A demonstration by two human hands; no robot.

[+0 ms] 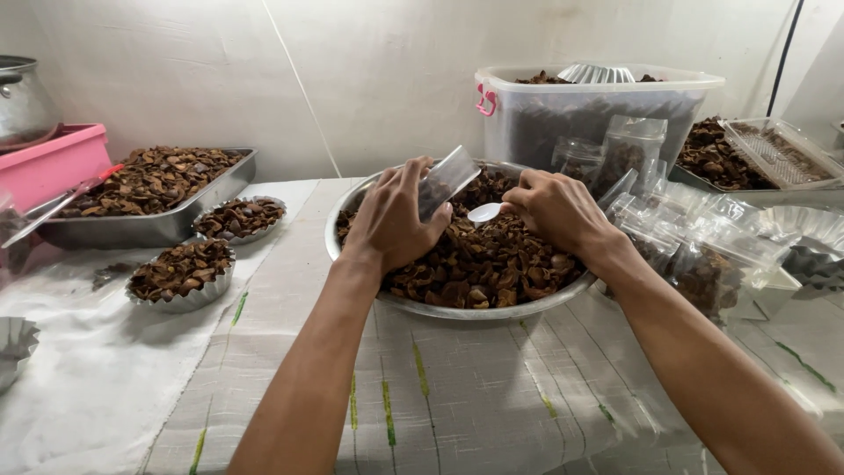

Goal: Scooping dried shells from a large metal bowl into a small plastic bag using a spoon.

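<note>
Over the wide round metal bowl (352,204) of brown dried chips at twelve o'clock on the tabletop, our left hand (391,220) grips a small clear plastic pouch (447,180) while our right hand (558,209) pinches a white plastic spoon (485,212) just beside its mouth. We judge this the filling step; next comes tipping chips in cleanly.

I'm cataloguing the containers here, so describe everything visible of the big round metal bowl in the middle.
The metal bowl is wide, shallow, round, shiny silver. It stands upright on a pale cloth with green stripes and is heaped with brown dried pieces. Above it the left hand holds a clear plastic pouch and the right hand a white spoon. Filled clear bags crowd its right rim.
</note>
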